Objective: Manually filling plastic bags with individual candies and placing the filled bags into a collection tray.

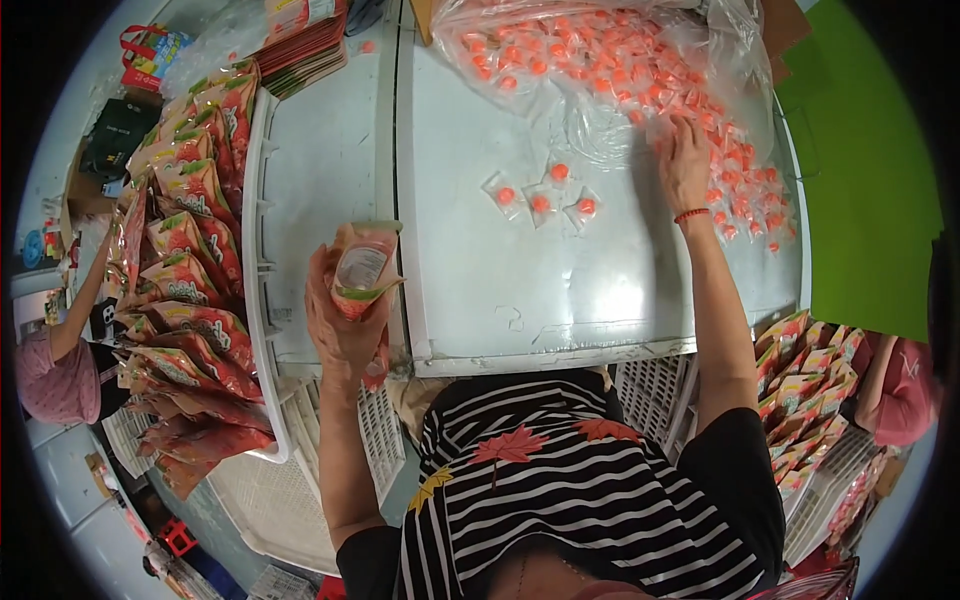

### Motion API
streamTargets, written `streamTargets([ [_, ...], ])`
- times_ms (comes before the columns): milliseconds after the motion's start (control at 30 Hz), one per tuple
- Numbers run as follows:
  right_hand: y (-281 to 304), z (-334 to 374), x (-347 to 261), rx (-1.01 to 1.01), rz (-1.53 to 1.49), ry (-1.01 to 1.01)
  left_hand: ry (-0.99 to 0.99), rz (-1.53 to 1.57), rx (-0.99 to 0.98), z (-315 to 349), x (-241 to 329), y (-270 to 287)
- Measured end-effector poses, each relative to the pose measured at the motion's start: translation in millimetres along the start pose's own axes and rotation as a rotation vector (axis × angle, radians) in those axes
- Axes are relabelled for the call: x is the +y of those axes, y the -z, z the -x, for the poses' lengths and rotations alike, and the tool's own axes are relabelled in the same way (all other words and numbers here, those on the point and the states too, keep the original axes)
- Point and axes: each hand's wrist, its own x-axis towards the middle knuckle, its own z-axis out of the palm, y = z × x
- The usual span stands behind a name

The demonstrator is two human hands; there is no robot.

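Note:
My left hand (338, 315) grips a red and green stand-up pouch (360, 283) whose mouth gapes, showing its pale inside. On the table's right side, my right hand (686, 165) rests on the edge of a heap of small clear-wrapped red-orange candies (610, 60). Its fingers look loosely bent and apart; their tips are partly lost among the wrappers. Between the hands, several single wrapped candies (540, 204) lie in a small cluster on the metal tabletop (500, 300).
A white crate (262, 300) of filled pouches (190, 260) stands at left, with a stack of flat pouches (300, 55) beyond it. Clear plastic sheeting (600, 135) lies under the heap. More pouches (805, 390) sit at lower right. Other people (65, 375) are at both sides.

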Motion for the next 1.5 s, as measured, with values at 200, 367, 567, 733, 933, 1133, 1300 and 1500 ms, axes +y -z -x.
streamTargets([
  [200, -1, 41, -65, -0.121, 0.021, 0.08, 0.057, 0.011, -0.033, 0, 3, -4],
  [367, 19, 44, -112, -0.301, -0.785, -0.408, 0.034, -0.001, -0.012, 0, 1, 1],
  [567, 23, 43, -41, -0.317, -0.63, -0.479, 0.024, 0.013, 0.018, 4, -5, 3],
  [733, 51, 49, -62, -0.199, -0.276, 0.013, 0.061, 0.032, -0.008, 5, -8, 4],
  [933, 36, 57, -87, -0.333, -0.278, 0.223, 0.094, 0.047, -0.066, 0, -5, 2],
  [1133, 32, 66, -42, -0.318, -0.133, 0.152, 0.08, 0.032, -0.029, 7, -14, 7],
  [1300, 45, 50, -61, -0.288, -0.101, 0.139, 0.034, 0.014, 0.015, 2, -11, 6],
  [1500, 6, 39, -110, -0.432, -0.487, 0.102, 0.091, 0.074, -0.035, -3, -9, 8],
])
